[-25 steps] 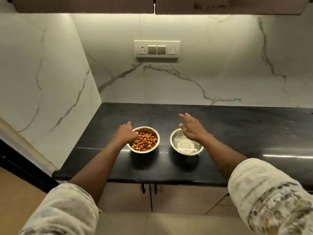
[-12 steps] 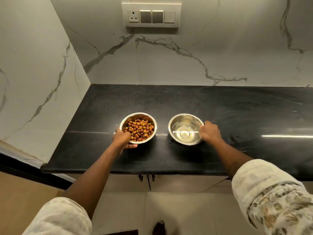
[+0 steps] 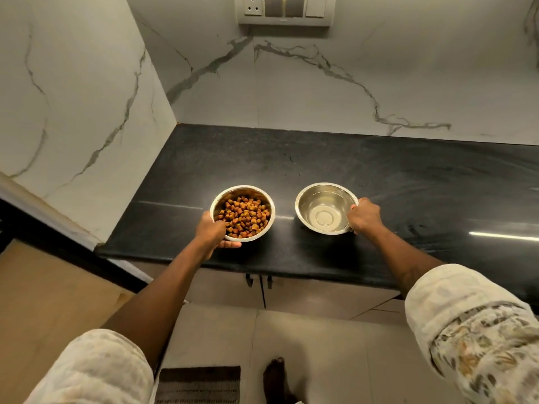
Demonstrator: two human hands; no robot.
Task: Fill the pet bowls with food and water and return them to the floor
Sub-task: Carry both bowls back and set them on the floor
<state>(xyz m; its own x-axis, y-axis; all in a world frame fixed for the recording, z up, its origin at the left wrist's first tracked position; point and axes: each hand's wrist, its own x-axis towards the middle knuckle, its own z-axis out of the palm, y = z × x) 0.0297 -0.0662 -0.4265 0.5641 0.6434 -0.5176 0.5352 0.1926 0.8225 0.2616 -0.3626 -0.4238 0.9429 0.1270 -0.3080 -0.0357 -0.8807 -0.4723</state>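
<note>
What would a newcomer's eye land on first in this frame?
Two steel bowls near the front edge of the black countertop stand out. The food bowl, on the left, is full of orange-brown kibble, and the water bowl, on the right, looks to hold clear water. The left hand grips the food bowl's near rim and the right hand grips the water bowl's right rim. Behind them rises a white veined marble wall.

A black stone counter [image 3: 393, 176]. Toward its 6 o'clock edge are two steel bowls: the food bowl [image 3: 233, 193], heaped with kibble [image 3: 243, 218], and at its 3 o'clock, near but apart, the water bowl [image 3: 306, 205]. Whether either is lifted clear cannot be told.
</note>
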